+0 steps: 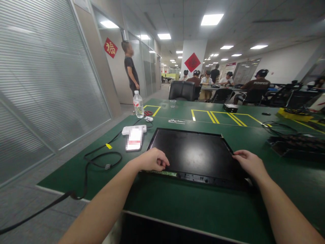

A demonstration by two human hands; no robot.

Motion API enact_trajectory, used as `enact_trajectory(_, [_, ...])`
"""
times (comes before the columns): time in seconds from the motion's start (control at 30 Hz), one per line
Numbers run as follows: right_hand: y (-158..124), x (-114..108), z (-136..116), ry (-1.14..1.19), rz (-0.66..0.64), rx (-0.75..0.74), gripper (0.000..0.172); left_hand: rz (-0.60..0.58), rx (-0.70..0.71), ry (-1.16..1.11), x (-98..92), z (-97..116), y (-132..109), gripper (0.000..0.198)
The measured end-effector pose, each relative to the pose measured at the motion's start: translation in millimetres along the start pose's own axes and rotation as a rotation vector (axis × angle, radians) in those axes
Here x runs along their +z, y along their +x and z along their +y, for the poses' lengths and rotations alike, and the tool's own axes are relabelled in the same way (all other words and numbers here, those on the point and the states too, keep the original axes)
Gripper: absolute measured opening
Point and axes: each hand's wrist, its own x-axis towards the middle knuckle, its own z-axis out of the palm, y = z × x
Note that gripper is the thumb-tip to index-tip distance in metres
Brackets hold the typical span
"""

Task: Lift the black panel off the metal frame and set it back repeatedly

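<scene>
A flat black monitor panel (pixel 193 152) lies face down on the green table mat (pixel 193 206) in front of me. My left hand (pixel 152 160) rests on its near left corner with the fingers curled in against the edge. My right hand (pixel 250 164) lies on the near right edge, fingers bent over the rim. A strip of green circuit board shows along the panel's near edge between my hands.
A phone (pixel 134 139) on a white power strip, a black cable (pixel 101 159), and a water bottle (pixel 138 105) lie to the left. A keyboard-like black tray (pixel 297 144) sits right. A person (pixel 130 69) stands by the glass wall; several people sit at far tables.
</scene>
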Motion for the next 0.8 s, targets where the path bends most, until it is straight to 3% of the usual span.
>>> enact_trajectory(0.2, [0.0,0.0,0.1,0.009,0.011,-0.017,0.017,-0.006,-0.054,-0.024,1.1,0.8,0.6,0.024])
enact_trajectory(0.3, [-0.4,-0.6,-1.5,0.009,0.008,-0.013,0.018,0.088,-0.132,0.067,-3.3,3.4,2.3,0.019])
enact_trajectory(0.5, [-0.8,-0.2,-0.2,0.052,0.004,-0.012,0.021,0.37,-0.531,0.379,-19.4,-3.2,0.5,0.025])
enact_trajectory(0.63, [-0.5,-0.5,1.1,0.065,-0.001,-0.001,0.025,0.358,-0.783,0.407,-25.8,-7.6,-2.8,0.025])
enact_trajectory(0.8, [-1.1,-3.2,-0.4,0.111,-0.022,0.014,0.027,0.351,-0.894,0.412,-27.4,-6.6,-4.1,0.031])
